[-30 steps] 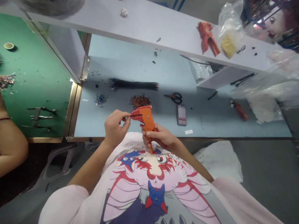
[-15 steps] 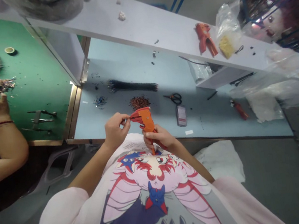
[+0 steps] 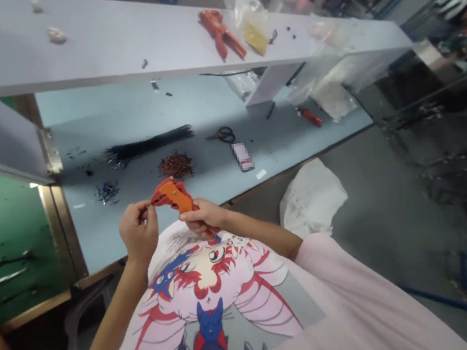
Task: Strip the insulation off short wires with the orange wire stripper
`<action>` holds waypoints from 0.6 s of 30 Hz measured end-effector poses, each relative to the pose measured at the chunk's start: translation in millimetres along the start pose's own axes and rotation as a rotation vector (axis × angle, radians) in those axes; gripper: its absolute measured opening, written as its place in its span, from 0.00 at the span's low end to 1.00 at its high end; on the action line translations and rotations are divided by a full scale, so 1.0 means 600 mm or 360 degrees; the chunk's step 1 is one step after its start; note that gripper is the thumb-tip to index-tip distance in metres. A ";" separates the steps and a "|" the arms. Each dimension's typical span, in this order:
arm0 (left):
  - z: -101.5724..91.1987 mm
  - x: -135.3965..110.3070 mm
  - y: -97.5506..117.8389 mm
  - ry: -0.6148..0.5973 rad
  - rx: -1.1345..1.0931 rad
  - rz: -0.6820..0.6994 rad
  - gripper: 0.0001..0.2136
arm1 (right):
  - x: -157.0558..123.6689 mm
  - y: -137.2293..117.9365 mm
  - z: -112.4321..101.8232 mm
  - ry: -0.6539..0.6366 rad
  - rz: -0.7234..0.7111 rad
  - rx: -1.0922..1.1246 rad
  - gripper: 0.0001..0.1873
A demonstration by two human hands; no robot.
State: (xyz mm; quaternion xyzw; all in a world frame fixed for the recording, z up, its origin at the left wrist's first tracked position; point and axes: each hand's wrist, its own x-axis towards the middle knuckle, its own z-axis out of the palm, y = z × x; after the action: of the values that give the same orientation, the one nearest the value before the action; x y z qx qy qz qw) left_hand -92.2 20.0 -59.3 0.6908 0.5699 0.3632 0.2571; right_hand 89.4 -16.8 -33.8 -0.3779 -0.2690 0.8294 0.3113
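My right hand (image 3: 202,217) is closed around the handles of an orange wire stripper (image 3: 172,194), held just above the near edge of the light blue table (image 3: 129,120). My left hand (image 3: 139,233) pinches a small dark wire at the tool's jaws; the wire is too thin to make out well. Both hands hover close to my chest, over my printed shirt.
On the table lie a bundle of black wires (image 3: 148,145), a reddish pile of small pieces (image 3: 176,165), scissors (image 3: 222,135) and a small red tool (image 3: 309,117). A second orange tool (image 3: 221,33) and plastic bags sit on the white shelf (image 3: 108,41). A green bench (image 3: 0,233) stands at left.
The view has swung to the right, so the green bench and the co-worker's hand have slid out to the left. My hands keep the same hold on the stripper and wire.
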 end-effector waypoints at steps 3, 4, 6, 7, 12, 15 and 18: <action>0.007 0.013 -0.008 -0.0057 0.0065 -0.0029 0.09 | 0.009 0.004 0.000 -0.0083 -0.0010 0.0157 0.18; 0.008 0.017 -0.011 -0.0069 0.0098 -0.0032 0.10 | 0.012 0.003 -0.003 -0.0149 0.0003 0.0197 0.17; 0.011 0.023 -0.019 -0.0092 0.0190 -0.0051 0.10 | 0.016 0.001 -0.011 -0.0265 0.0042 0.0282 0.15; 0.011 0.026 -0.025 -0.0102 0.0240 -0.0075 0.11 | 0.019 0.001 -0.018 -0.0289 0.0060 0.0331 0.14; -0.001 0.034 -0.050 -0.0145 0.0456 -0.0246 0.12 | 0.053 0.008 -0.066 0.0036 0.0104 0.0506 0.12; -0.010 0.037 -0.047 -0.0192 0.0549 -0.0285 0.13 | 0.082 0.015 -0.096 0.0296 0.0206 0.0419 0.11; -0.004 0.039 -0.034 -0.0289 0.0610 -0.0330 0.13 | 0.103 0.020 -0.113 0.0491 0.0184 0.0186 0.11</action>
State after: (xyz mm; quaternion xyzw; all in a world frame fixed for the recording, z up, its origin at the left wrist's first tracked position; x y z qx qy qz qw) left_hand -104.2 46.9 -68.7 0.6946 0.6709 0.1563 0.2075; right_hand 107.3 34.3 -109.2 -0.4967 -0.1471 0.7924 0.3221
